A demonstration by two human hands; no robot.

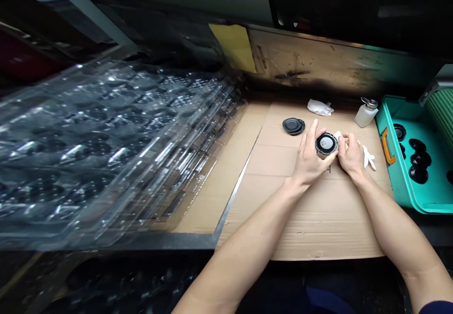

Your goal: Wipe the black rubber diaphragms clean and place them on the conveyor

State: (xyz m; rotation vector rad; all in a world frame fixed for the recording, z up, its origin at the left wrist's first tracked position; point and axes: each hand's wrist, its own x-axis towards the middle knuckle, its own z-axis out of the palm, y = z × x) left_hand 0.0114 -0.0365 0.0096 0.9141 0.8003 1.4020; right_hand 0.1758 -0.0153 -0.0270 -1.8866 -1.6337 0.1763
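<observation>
My left hand (308, 156) is closed round the edge of a small round speaker (326, 143), black-rimmed with a grey, marked disc in its middle, held a little above the cardboard. At the speaker's right edge is my right hand (350, 154), fingers bent and pinched together on a white cloth (368, 157). Part of the cloth shows by the fingertips and part sticks out past the knuckles; the rest is hidden by the hand. Just beyond my left hand, a couple of black round parts (293, 125) lie overlapping on the cardboard.
A crumpled white wipe (319, 107) and a pump bottle (366, 113) stand at the back of the cardboard sheet (304, 219). To the right, a teal bin (403, 191) holds several black round parts (420, 158). Stacked clear plastic trays (116, 148), blurred, fill the left.
</observation>
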